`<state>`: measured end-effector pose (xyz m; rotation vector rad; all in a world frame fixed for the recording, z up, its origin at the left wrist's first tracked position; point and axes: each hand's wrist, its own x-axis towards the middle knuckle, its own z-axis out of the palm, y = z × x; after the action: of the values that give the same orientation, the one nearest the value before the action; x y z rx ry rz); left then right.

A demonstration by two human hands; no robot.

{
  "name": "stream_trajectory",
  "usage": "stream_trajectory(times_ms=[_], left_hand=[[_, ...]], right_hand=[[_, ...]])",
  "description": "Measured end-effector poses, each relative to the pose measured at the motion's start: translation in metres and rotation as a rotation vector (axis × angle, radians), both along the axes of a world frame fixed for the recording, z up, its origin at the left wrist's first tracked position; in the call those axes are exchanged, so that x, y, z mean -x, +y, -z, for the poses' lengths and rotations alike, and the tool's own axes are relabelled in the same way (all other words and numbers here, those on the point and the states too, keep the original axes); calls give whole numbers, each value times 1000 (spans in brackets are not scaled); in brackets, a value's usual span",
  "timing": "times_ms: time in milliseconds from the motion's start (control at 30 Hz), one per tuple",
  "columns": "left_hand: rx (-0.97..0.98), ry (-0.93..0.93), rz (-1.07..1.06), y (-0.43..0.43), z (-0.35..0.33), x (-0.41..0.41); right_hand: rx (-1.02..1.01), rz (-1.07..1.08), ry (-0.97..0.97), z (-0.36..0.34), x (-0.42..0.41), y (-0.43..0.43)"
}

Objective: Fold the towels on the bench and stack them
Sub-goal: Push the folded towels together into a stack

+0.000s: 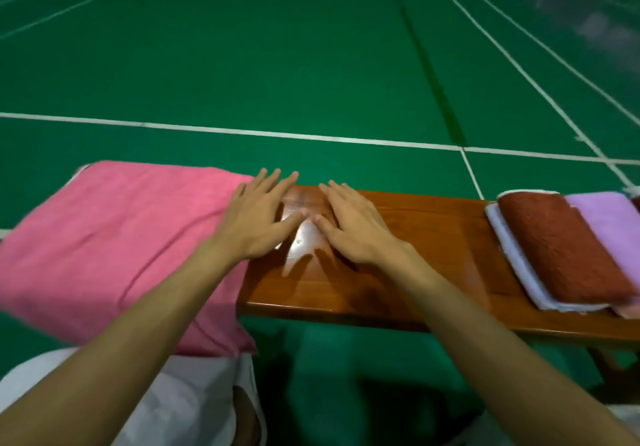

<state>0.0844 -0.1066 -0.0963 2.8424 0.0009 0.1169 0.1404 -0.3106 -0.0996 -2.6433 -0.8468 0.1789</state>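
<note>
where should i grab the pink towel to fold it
Probably the two corners of its right edge, coming from the right. The pink towel lies spread flat over the bench end, and that edge lies free right by the left hand.

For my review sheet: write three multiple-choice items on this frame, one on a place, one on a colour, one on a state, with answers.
1. The pink towel lies on the bench at: A) its left end B) its right end C) under the folded pile
2. The top towel of the folded pile is: A) yellow B) rust brown C) black
3. The left hand and right hand are: A) fists B) gripping cloth C) open, fingers straight

Answers: A, it drapes the left end; B, rust-brown cloth tops the right-hand pile; C, both show straight, spread fingers holding nothing.
</note>
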Motion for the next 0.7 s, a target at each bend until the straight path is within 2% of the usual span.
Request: stream_trajectory(times_ms=[167,333,533,700], left_hand=[[20,3,-170,94,11,39],[74,-13,-350,166,28,68],[29,-185,-480,227,41,99],[-14,-266,-823,250,31,109]], right_hand=[[-133,-62,-37,16,30,96],[-250,5,-102,24,55,159],[-300,218,-31,19,63,183],[-292,332,28,13,69,190]])
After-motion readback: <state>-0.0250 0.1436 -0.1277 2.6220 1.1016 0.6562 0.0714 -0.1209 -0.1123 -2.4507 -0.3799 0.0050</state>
